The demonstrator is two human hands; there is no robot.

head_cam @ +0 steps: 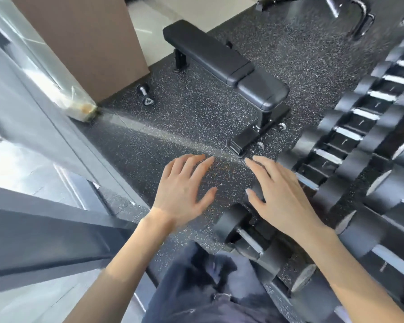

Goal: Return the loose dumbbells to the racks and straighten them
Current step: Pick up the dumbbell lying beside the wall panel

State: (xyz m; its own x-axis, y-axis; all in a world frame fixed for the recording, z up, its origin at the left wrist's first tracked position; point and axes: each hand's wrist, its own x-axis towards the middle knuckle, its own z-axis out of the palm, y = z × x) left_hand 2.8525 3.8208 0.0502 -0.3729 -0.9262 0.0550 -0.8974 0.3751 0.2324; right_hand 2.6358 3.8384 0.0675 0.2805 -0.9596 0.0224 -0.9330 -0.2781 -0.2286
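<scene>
My left hand point(184, 190) and right hand point(282, 197) hover empty, fingers spread. A small dumbbell point(145, 95) lies loose on the floor point(196, 117) by the brown pillar point(84, 43), well apart from the rack point(317, 170). It is hard and rigid (probably light), so I'd grip its short middle handle.

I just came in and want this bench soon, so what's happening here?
A person is tidying the gym. The left hand and the right hand are both open and hold nothing, held out above the floor at the edge of the rack, where dumbbells sit in rows. One small dumbbell lies loose on the floor by the brown wall, past the bench, not yet picked up.
</scene>
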